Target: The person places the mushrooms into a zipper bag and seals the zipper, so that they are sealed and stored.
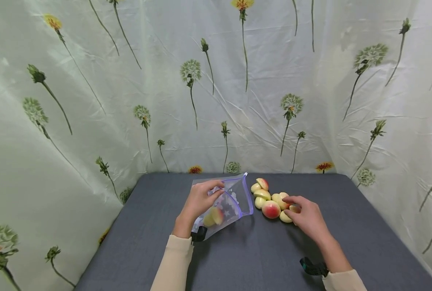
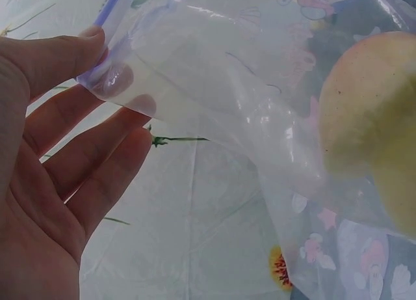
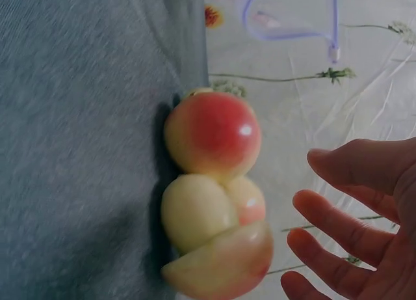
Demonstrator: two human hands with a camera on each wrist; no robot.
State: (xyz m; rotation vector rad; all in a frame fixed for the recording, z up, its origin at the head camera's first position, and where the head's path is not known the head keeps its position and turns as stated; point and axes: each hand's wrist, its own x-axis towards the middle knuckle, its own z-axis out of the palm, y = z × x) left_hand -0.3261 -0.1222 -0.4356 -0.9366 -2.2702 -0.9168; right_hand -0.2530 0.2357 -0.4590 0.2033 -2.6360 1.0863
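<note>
My left hand (image 1: pixel 200 201) pinches the purple zip rim of a clear plastic bag (image 2: pixel 195 92) between thumb and forefinger, its other fingers spread behind the film. The bag's mouth gapes toward the right, and yellow-and-red fruit pieces (image 1: pixel 213 217) show through its printed side. My right hand (image 1: pixel 306 214) is over the right end of a cluster of peach-like fruits, thumb and fingers apart. In the right wrist view those fingers (image 3: pixel 328 215) hold nothing. A round red-cheeked fruit (image 3: pixel 214 134) and a cut wedge (image 3: pixel 224 267) are beside them.
More pale yellow fruit pieces (image 1: pixel 262 195) lie close together just right of the bag's mouth. Everything rests on a dark grey table (image 1: pixel 245 258). Behind and beside it hangs a flower-printed curtain (image 1: pixel 165 81). Dark straps (image 1: pixel 313 266) circle both wrists.
</note>
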